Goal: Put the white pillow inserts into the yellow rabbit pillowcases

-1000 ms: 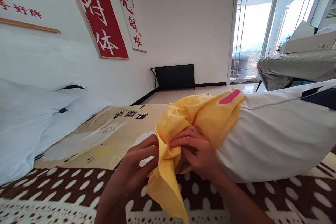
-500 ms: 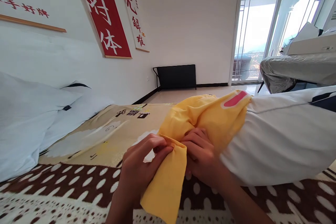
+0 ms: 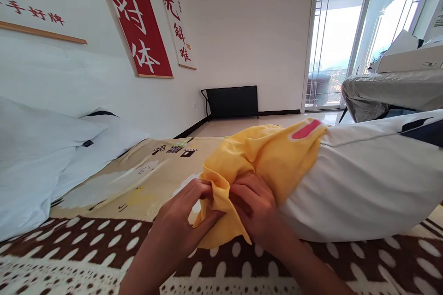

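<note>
The left hand (image 3: 182, 221) and right hand (image 3: 256, 207) both pinched the yellow pillowcase (image 3: 263, 156), whose loose flap had bunched shorter; it covered the white pillow (image 3: 363, 184) at three o'clock, partway on.

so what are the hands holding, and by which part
Both the left hand and right hand pinch the bunched open edge of the yellow pillowcase, partly on the white pillow.

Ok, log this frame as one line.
left hand: pinches yellow pillowcase edge | right hand: grips same edge | white pillow: partly covered, lying on bed
</note>
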Available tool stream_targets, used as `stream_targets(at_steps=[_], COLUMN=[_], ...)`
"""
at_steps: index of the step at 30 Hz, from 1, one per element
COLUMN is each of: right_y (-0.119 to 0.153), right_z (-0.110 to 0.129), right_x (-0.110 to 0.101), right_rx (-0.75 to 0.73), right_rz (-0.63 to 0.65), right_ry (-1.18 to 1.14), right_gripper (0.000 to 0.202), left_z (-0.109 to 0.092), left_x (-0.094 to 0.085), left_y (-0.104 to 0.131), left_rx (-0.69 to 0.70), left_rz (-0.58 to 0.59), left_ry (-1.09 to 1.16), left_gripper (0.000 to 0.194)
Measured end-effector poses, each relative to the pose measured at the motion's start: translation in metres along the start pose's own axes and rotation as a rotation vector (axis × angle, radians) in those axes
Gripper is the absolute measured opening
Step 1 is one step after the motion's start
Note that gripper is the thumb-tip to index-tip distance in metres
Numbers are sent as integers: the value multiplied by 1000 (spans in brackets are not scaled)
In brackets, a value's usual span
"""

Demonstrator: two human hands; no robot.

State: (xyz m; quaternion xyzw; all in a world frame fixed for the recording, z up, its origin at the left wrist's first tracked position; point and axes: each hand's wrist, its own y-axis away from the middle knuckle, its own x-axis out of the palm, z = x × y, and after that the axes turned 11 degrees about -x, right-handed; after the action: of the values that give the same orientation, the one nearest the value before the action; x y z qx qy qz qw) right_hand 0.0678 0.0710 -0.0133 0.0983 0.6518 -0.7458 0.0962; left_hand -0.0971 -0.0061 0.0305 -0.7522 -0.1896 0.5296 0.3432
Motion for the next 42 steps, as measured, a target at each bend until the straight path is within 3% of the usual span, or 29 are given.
stream_targets(at_steps=[4, 8, 11, 14, 16, 18, 20, 24, 26, 28, 30, 33, 38, 42], right_y=[-1, -1, 1, -2, -13, -33, -58, -103, -114, -117, -114, -105, -93, -88], right_z=[0, -1, -2, -5, -8, -10, -13, -24, -32, -39, -46, -54, -57, -53], right_x=[0, -3, -5, -7, -7, -7, -5, 4, 11, 16, 19, 23, 33, 42], right_rx=[-32, -38, -43, -38, -27, -41, -75, -125, -109, -84, -56, 5, 15, -97], right_rz=[125, 248, 228, 103, 16, 9, 129, 600, 789, 840, 731, 443, 68, -24], right_ry=[-5, 31, 59, 94, 118, 148, 176, 117, 70, 46, 29, 13, 111, 223], right_gripper=[31, 43, 41, 36, 33, 33, 36, 51, 45, 27, 13, 5, 14, 18], left_z=[1, 9, 21, 37, 47, 53, 54, 50, 50, 54, 63, 78, 81, 59], left_x=[2, -4, -3, 6, 15, 24, 31, 38, 38, 37, 37, 38, 46, 57], left_y=[0, -1, -2, -3, -4, -6, -7, -8, -9, -9, -8, -7, -9, -13], left_rx=[-60, -299, -520, -676, -691, -657, -597, -383, -299, -266, -292, -404, -414, -442], left_rz=[-70, -81, 19, 25, 9, 14, -5, -44, -27, -30, -81, -133, 63, -42], left_ry=[-8, 94, 493, 913, 1090, 1207, 1275, 1308, 1269, 1244, 1291, 1325, 1162, 1048], left_gripper=[11, 15, 23, 30, 33, 34, 32, 19, 13, 10, 15, 22, 54, 31])
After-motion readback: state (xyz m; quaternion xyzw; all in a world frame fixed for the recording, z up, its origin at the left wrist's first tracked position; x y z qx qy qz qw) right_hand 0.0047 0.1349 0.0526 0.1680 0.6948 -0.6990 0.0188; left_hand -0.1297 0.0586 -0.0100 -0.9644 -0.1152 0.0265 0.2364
